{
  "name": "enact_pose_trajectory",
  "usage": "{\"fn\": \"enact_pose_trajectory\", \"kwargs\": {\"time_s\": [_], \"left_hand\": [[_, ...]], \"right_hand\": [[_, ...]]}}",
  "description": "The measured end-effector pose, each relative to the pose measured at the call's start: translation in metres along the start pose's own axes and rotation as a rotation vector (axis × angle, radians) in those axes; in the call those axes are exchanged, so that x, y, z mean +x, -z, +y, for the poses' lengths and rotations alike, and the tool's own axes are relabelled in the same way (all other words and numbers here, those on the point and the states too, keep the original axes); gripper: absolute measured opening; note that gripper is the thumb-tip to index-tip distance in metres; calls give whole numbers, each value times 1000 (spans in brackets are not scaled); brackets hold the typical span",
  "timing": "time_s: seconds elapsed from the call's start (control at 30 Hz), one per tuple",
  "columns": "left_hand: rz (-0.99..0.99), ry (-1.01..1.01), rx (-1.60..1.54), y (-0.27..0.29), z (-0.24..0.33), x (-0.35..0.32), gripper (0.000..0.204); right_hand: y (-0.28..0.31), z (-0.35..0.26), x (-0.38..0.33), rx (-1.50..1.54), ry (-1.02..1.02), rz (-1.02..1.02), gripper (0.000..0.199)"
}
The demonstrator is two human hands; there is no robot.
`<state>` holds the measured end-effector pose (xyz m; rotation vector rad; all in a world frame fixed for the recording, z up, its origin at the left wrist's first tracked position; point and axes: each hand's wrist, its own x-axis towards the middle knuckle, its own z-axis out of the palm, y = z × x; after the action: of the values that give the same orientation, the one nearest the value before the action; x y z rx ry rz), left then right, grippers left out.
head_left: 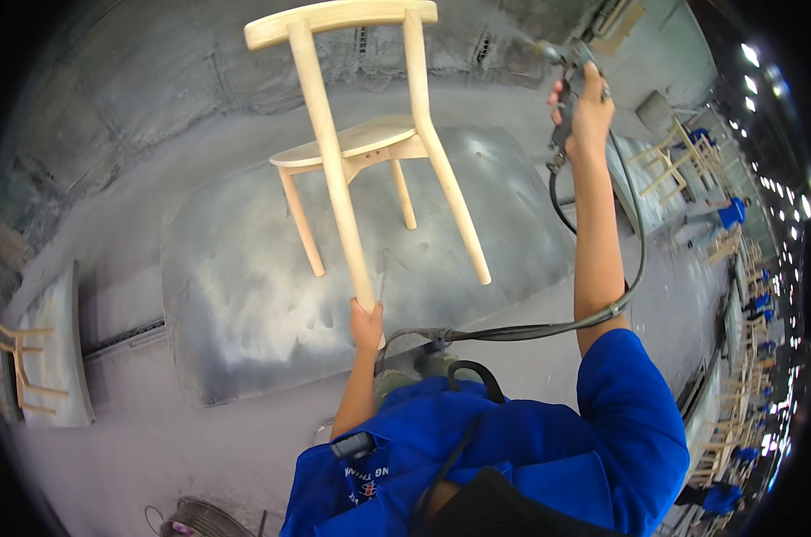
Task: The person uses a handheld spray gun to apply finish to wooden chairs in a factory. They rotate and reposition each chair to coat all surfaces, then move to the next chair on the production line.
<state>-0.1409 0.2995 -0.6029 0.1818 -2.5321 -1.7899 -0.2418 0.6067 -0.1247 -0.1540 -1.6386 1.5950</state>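
Far left: a second pale wooden chair frame (16, 367) lies against a grey slab at the rim, bent by the lens and partly cut off.
Platform: a broad grey platform (244, 304) spreads under the work, dull and dusty, its surface dimpled and powder-coated, corners rounded.
Chair: the bare wooden chair (360, 148) is up in the air over that platform, smooth unfinished light wood, round seat, curved top rail, tapering round legs.
Your left hand: your left hand (366, 324) is wrapped tight around the bottom end of one long back leg, fingers closed on the wood, and the whole chair hangs from that grip.
Hidden there: the leg's tip is swallowed by your palm, and the seat's top face is turned away from you.
Hose: a dark rubber hose (530, 331) snakes from near your chest, loops right and climbs along your forearm.
Your right hand: your right hand (586, 107) is raised high, clenched on the grip of a grey metal spray gun (566, 67), well apart from the chair.
Hard to read: the gun's nozzle melts into the grey wall behind; you can't tell a spray from here.
Sleeves: blue work jacket (548, 447), matte cloth, fills the lower edge.
Far right: rows of pale chairs (669, 157) and blue-clad workers (732, 213), tiny and squeezed at the rim.
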Motion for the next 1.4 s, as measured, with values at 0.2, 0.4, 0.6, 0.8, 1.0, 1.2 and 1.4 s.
{"fn": "enact_pose_trajectory", "kwargs": {"time_s": [0.2,0.4,0.6,0.8,1.0,1.2,1.4], "left_hand": [[-202,-26,68,3,-39,-19,54],[-299,191,-144,-2,-53,-27,46],[-267,319,-219,-35,-6,9,38],[-232,233,-297,-89,-4,39,60],[-319,305,-61,-125,6,146,74],[-478,108,135,-107,42,205,55],[-946,98,226,-81,47,33,51]], "right_hand": [[149,43,-89,-190,-271,217,52],[260,104,-295,-32,-751,409,73],[270,127,-410,129,-957,634,52],[245,117,-353,180,-857,551,48],[263,85,-302,69,-835,480,45],[251,61,-252,58,-698,507,72],[237,31,-230,371,-488,349,101]]}}
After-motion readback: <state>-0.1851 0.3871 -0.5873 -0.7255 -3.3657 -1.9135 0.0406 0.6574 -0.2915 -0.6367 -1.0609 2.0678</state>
